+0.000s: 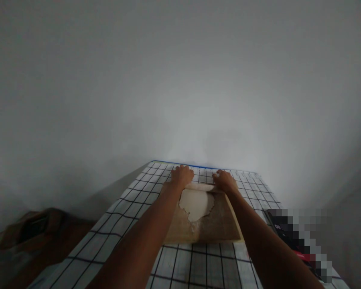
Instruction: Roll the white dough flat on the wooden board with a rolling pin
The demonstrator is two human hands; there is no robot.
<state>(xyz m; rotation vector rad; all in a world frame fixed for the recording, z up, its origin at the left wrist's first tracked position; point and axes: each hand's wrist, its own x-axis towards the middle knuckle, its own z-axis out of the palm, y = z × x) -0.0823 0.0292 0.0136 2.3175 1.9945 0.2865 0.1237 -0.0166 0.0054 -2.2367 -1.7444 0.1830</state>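
Observation:
A pale, flat sheet of dough (197, 204) with a ragged edge lies on a wooden board (225, 220). Across the dough's far edge runs a light-coloured rolling pin (201, 187). My left hand (182, 176) is closed over the pin's left end, knuckles up. At its right end my right hand (225, 180) grips in the same way, fingers curled. My hands hide both ends of the pin. Both forearms reach forward on either side of the dough, covering parts of the board's sides.
Beneath the board is a table with a white cloth checked in black lines (120, 218). A dark item with a red part (302, 255), partly pixelated, lies at the table's right. A plain wall (180, 80) rises behind. A brown box-like object (33, 228) sits low at left.

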